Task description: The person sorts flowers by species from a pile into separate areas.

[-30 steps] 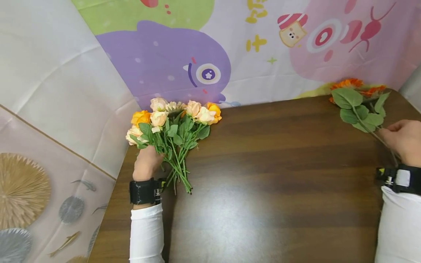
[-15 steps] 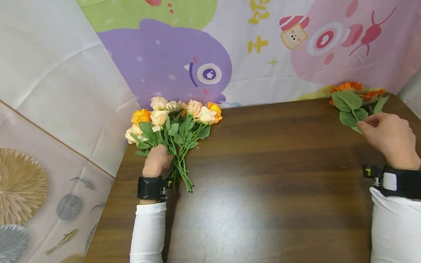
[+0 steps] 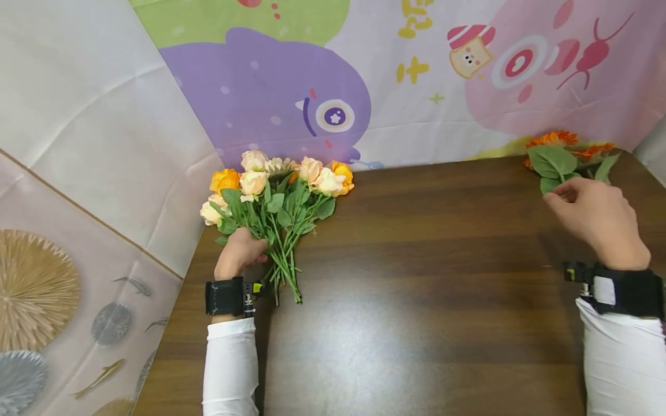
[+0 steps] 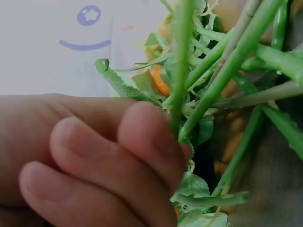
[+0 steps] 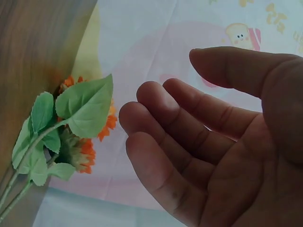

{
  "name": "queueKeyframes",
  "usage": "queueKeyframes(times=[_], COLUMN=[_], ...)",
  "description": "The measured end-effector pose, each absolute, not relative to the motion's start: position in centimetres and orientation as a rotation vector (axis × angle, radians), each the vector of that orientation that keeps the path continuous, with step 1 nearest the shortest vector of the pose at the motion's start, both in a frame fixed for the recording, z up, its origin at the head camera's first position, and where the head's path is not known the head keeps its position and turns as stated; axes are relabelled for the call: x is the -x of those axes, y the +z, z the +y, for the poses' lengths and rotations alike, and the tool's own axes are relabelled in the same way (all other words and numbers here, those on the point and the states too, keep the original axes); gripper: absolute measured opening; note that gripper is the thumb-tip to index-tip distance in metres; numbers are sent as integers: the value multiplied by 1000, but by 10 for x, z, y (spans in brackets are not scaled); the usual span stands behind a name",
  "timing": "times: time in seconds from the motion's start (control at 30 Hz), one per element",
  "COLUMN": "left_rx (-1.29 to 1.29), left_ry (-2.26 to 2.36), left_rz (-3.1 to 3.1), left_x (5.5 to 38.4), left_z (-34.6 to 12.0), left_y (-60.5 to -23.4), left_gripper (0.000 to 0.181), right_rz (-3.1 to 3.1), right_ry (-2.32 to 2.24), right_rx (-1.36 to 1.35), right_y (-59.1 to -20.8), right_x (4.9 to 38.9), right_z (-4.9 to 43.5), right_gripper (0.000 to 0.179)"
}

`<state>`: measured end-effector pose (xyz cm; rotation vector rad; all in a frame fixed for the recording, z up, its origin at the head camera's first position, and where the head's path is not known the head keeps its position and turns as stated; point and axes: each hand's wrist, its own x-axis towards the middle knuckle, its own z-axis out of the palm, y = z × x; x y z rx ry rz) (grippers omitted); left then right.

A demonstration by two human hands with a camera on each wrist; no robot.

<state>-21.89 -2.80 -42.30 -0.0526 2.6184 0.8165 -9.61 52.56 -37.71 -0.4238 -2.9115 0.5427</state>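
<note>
A bunch of artificial flowers, cream and orange roses (image 3: 253, 182) with green stems (image 3: 288, 268), lies at the table's back left. My left hand (image 3: 239, 252) is at the left side of the bunch. The left wrist view shows its fingers curled in, fingertips pinching at a green stem (image 4: 182, 61); the lower end of that grip is hidden behind the fingers. At the back right lie orange sunflower-like flowers (image 3: 554, 138) with broad green leaves. My right hand (image 3: 600, 219) hovers in front of them. In the right wrist view its fingers are relaxed, holding nothing, apart from the flowers (image 5: 87, 153).
The brown wooden table (image 3: 416, 260) meets a cartoon-printed cloth (image 3: 426, 127) along its back edge. A pale patterned cloth (image 3: 125, 231) borders the left side. Both wrists wear black camera straps.
My right hand has let go of the orange flowers' stem and moved left and up. The left hand shifted right among the stems, then back left a little.
</note>
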Motion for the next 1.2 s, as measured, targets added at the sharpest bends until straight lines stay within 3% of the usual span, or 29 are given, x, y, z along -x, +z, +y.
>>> queueKeyframes(times=[0.43, 0.87, 1.2], left_rx=[93, -121, -119], left_ry=[995, 869, 590], left_rz=[2861, 2955, 2915], left_x=[216, 208, 213], left_z=[-30, -19, -8], left_y=[-416, -402, -427], left_gripper=[33, 40, 19], right_rz=[-2905, -2898, -2928], right_ry=[547, 543, 539], right_rx=[371, 346, 301], right_y=[-375, -374, -379], right_x=[98, 99, 102], right_z=[518, 514, 509], right_gripper=[41, 40, 37])
